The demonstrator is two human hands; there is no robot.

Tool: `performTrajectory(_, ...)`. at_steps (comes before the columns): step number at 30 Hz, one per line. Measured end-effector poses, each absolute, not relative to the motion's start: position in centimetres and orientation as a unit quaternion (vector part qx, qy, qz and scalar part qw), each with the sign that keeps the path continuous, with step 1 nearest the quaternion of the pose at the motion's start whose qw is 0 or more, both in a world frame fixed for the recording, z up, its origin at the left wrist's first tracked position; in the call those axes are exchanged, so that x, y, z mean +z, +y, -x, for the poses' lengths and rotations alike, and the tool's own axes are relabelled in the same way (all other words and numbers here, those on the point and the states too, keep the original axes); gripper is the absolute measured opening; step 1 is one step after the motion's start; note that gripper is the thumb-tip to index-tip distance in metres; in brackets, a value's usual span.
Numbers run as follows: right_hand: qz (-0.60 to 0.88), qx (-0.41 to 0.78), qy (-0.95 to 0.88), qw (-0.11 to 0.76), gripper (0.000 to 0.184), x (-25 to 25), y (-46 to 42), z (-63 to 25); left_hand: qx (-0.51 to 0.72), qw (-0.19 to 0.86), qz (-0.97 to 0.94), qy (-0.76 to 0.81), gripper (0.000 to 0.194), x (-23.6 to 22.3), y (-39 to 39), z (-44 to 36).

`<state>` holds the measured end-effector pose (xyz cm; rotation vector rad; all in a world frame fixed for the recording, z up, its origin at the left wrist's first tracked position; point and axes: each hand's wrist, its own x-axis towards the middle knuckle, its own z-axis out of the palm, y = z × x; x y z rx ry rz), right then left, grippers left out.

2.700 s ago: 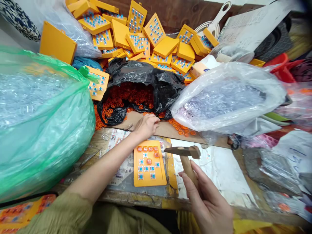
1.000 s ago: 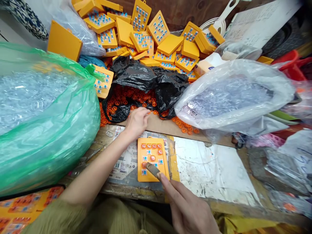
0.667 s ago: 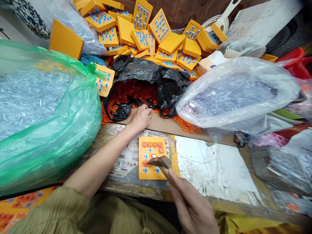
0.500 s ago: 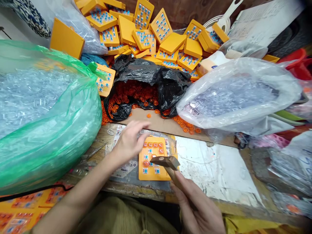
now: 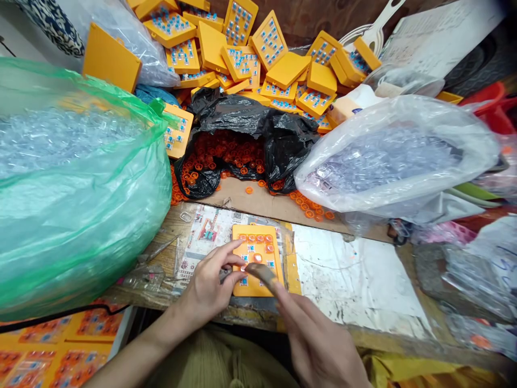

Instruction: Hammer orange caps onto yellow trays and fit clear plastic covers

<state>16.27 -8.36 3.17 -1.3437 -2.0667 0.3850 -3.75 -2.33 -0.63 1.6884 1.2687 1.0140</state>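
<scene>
My right hand's wrapped round the hammer over the yellow panel, lower centre. Left hand's curled beside it, can't tell if pinching. I'd tap square, fingers clear.

yellow panel, orange caps, black bag, blue-and-white swirled cloth.

Over panel, hammer in the way

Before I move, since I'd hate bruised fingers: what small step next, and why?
Probably ease the bare left hand back slightly: its fingertips are close to a translucent orange cap on the yellow board, and the wooden-handled metal hammer in the bare right hand has its head right there too.
</scene>
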Motion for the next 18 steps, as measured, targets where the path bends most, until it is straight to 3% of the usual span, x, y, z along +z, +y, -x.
performTrajectory(3,0.518,0.192,-0.779,0.297,0.058,2.9,-8.3,-16.3,0.396,0.401,-0.646,0.515,0.051,-0.4,-2.8,4.1)
performTrajectory(6,0.558,0.219,-0.704,0.381,0.049,2.8,-8.1,-16.5,0.371,0.394,-0.674,0.503,0.052,0.8,-1.5,4.5)
performTrajectory(9,0.65,0.205,-0.578,0.448,0.04,3.0,-7.7,-17.1,0.374,0.296,-0.727,0.495,0.028,2.0,2.7,4.0)
performTrajectory(12,0.701,0.227,-0.492,0.464,0.041,2.9,-7.3,-17.8,0.312,0.178,-0.775,0.52,0.019,2.1,8.7,2.2)
performTrajectory(18,0.728,0.266,-0.423,0.47,0.044,2.3,-7.8,-18.6,0.23,0.199,-0.81,0.501,0.02,0.6,14.3,-0.6)
